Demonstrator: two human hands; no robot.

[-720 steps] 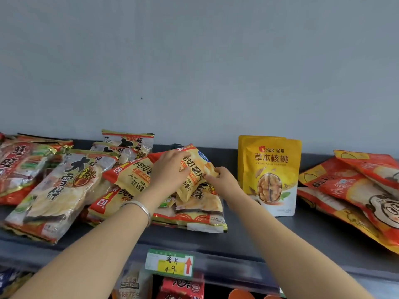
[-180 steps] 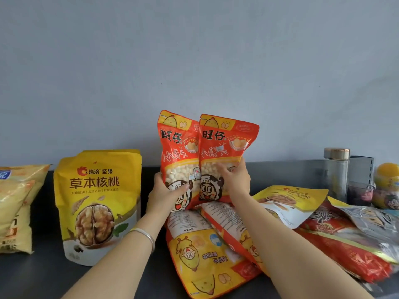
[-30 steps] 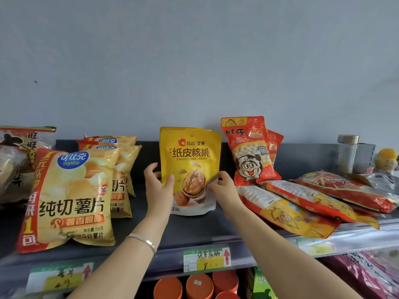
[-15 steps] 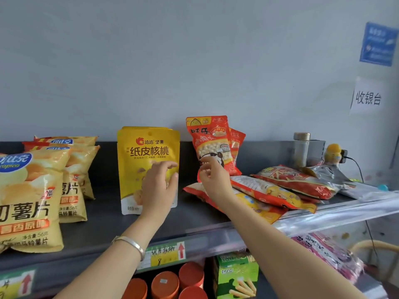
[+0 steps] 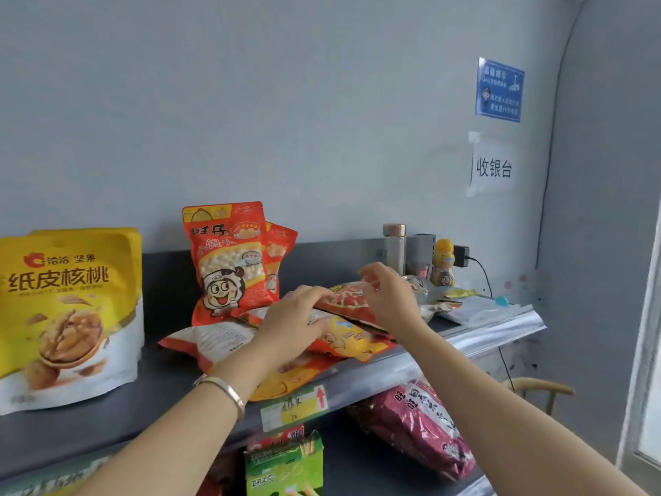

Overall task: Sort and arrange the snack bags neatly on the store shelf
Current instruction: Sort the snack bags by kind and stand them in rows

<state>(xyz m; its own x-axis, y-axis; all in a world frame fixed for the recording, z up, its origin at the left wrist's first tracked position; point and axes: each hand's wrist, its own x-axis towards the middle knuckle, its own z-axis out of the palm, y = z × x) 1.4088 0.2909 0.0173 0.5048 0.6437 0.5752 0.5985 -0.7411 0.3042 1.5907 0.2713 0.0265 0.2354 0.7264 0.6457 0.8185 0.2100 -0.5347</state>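
Note:
My left hand (image 5: 297, 316) lies flat, fingers stretched, on a pile of snack bags lying on the dark shelf (image 5: 125, 406). The pile holds an orange bag with a white back (image 5: 214, 341), a yellow-orange bag (image 5: 352, 340) and a red bag (image 5: 348, 298) on top. My right hand (image 5: 390, 295) hovers over the red bag's far end with fingers spread and loosely bent, gripping nothing that I can see. Two red-orange bags (image 5: 229, 259) stand upright against the wall behind the pile. A yellow walnut bag (image 5: 68, 316) stands at the left.
At the shelf's right end stand a clear bottle (image 5: 393, 248), a small yellow bottle (image 5: 443, 263) and a plugged charger (image 5: 461, 252), beside flat plastic packets (image 5: 475, 309). A price tag (image 5: 293, 406) hangs on the shelf front. Below lie a maroon bag (image 5: 418, 431) and a green box (image 5: 286, 463).
My view has swung right. My left hand left the yellow walnut bag and moved onto the lying pile. My right hand moved from the upright red-orange bag to above the red bag.

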